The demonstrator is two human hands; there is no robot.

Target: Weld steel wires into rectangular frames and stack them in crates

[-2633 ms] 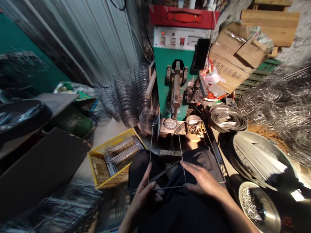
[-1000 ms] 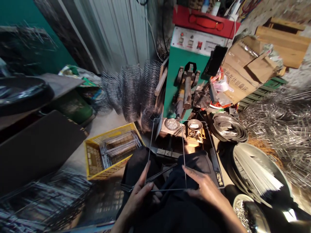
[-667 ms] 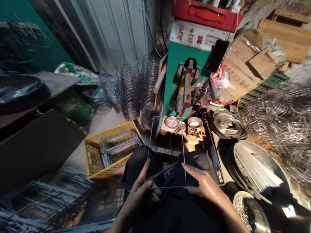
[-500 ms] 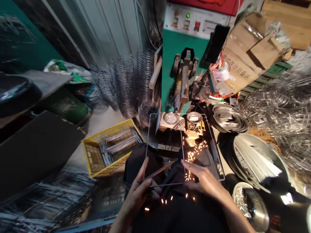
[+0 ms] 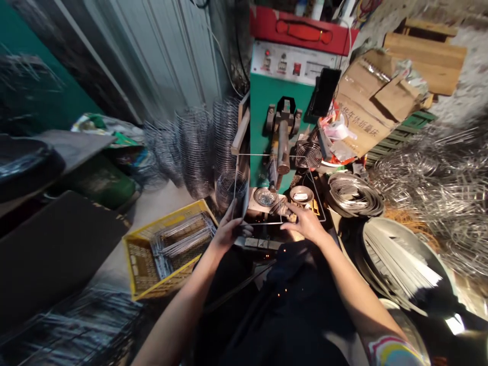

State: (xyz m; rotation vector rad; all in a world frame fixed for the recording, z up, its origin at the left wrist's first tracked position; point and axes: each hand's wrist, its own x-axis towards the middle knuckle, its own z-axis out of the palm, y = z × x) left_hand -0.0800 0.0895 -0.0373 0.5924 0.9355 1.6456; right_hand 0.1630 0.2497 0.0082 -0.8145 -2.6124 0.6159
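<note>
My left hand (image 5: pixel 230 233) is closed on the near left corner of a thin rectangular wire frame (image 5: pixel 263 223). My right hand (image 5: pixel 307 223) grips the same frame along its near side, thumb below and fingers above. The frame is stretched out away from me, and its far side crosses in front of the electrode arms (image 5: pixel 282 147) of a green welding machine (image 5: pixel 259 76). Below the electrodes sits a round dish (image 5: pixel 266 197) with small metal bits. Beside it, close to my right fingers, stands a second dish (image 5: pixel 302 194) with something white in it.
A yellow crate (image 5: pixel 131 264) with wire pieces stands at left, wire coils (image 5: pixel 194 152) behind it. At right are coiled metal strips (image 5: pixel 354 195), a large basin (image 5: pixel 444 259) with flat strips, a cardboard box (image 5: pixel 362 112) and heaped wire parts (image 5: pixel 438 178). Faint sparks show over my lap.
Both hands have moved forward with the wire frame, from over my lap toward the electrodes. The bright spark shower has faded to a few specks. The machine's green light is off.
</note>
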